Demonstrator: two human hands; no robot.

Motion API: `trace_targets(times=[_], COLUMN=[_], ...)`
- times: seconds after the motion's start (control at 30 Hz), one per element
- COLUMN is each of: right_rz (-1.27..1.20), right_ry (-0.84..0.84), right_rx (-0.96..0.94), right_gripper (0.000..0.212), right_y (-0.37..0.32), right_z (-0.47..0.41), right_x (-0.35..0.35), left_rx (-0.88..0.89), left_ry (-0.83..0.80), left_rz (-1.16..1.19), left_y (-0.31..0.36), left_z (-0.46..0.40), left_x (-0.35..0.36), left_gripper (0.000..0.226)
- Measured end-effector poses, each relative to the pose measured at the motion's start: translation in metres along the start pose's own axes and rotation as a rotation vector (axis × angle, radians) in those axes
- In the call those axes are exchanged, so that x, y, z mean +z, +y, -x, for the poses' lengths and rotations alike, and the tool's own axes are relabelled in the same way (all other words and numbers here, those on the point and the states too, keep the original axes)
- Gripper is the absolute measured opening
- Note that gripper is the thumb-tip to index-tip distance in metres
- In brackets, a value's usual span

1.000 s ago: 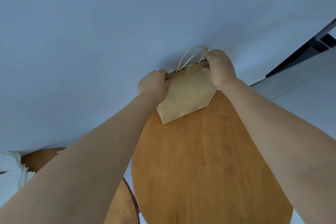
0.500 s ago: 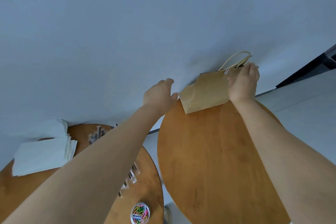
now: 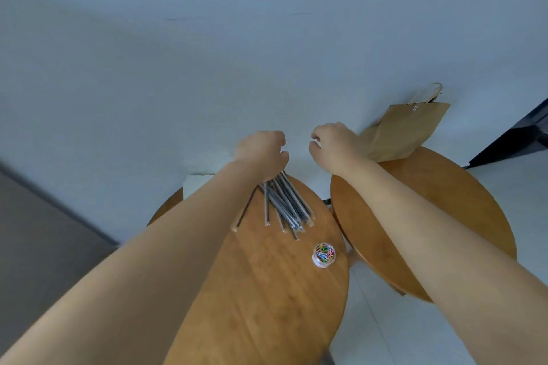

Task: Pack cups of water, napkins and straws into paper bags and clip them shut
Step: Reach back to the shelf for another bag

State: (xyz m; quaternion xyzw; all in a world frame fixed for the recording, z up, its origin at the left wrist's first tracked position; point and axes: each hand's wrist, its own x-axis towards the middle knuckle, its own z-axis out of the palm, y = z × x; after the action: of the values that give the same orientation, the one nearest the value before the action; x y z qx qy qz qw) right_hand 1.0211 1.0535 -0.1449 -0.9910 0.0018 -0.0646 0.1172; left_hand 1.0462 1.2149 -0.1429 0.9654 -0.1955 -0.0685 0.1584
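Note:
A brown paper bag (image 3: 406, 130) stands at the far edge of the right round table (image 3: 444, 216), its top closed with a paper clip (image 3: 416, 105) below the twisted handles. My right hand (image 3: 333, 148) hovers left of the bag, apart from it, fingers loosely curled and holding nothing. My left hand (image 3: 262, 154) hangs with curled fingers over the far ends of a pile of wrapped black straws (image 3: 283, 206) on the left table (image 3: 267, 290); it hides those ends. A small clear tub of coloured paper clips (image 3: 324, 255) sits near the straws.
A white stack of napkins (image 3: 197, 184) shows behind my left forearm at the left table's far edge. A narrow gap of pale floor (image 3: 370, 320) separates the two tables. A plain wall rises right behind both. No cups are in view.
My right hand has let go of the bag, which stays clipped on the right table. Both hands and my view have swung left toward the left table with the straws.

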Motion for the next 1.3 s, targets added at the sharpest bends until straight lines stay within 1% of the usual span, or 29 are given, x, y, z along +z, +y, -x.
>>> trace_targets(times=[0.1, 0.23, 0.27, 0.37, 0.5, 0.6, 0.7, 0.8, 0.93, 1.03, 1.17, 1.23, 1.3], right_rz=[-0.016, 0.015, 0.029, 0.048, 0.031, -0.043, -0.162, -0.269, -0.308, -0.316, -0.371, -0.415, -0.509], right_ry=[0.025, 0.015, 0.012, 0.030, 0.071, 0.060, 0.046, 0.061, 0.048, 0.023, -0.022, -0.073, -0.112], right_rx=[-0.069, -0.157, -0.177, -0.225, -0.270, -0.299, -0.360, -0.450, -0.521, -0.544, -0.579, -0.577, -0.545], right_gripper=[0.024, 0.020, 0.019, 0.020, 0.021, 0.020, 0.023, 0.021, 0.020, 0.019, 0.020, 0.021, 0.022], right_y=[-0.081, -0.170, -0.188, -0.232, -0.278, -0.314, -0.359, -0.408, -0.475, -0.527, -0.607, -0.651, -0.694], right_z=[0.037, 0.088, 0.099, 0.137, 0.203, 0.256, 0.299, 0.327, 0.343, 0.343, 0.331, 0.321, 0.309], right_x=[-0.014, -0.032, -0.037, -0.056, -0.081, -0.096, -0.107, -0.111, -0.100, -0.083, -0.053, -0.035, -0.015], left_rx=[-0.048, -0.152, -0.166, -0.189, -0.207, -0.189, -0.199, -0.268, -0.378, -0.436, -0.543, -0.592, -0.615], left_ry=[0.034, 0.121, 0.142, 0.215, 0.332, 0.364, 0.420, 0.472, 0.522, 0.506, 0.482, 0.481, 0.492], left_rz=[-0.057, 0.043, 0.045, 0.030, 0.096, 0.170, 0.196, 0.239, 0.240, 0.220, 0.165, 0.148, 0.156], left_y=[-0.027, -0.047, -0.050, -0.053, -0.062, -0.071, -0.092, -0.131, -0.197, -0.251, -0.341, -0.386, -0.428], left_z=[0.064, 0.147, 0.167, 0.226, 0.316, 0.396, 0.467, 0.520, 0.563, 0.582, 0.606, 0.617, 0.626], left_x=[-0.029, -0.064, -0.072, -0.095, -0.124, -0.142, -0.167, -0.193, -0.212, -0.215, -0.225, -0.231, -0.235], left_gripper=[0.028, 0.020, 0.023, 0.030, 0.022, 0.029, 0.025, 0.021, 0.021, 0.020, 0.011, 0.016, 0.022])
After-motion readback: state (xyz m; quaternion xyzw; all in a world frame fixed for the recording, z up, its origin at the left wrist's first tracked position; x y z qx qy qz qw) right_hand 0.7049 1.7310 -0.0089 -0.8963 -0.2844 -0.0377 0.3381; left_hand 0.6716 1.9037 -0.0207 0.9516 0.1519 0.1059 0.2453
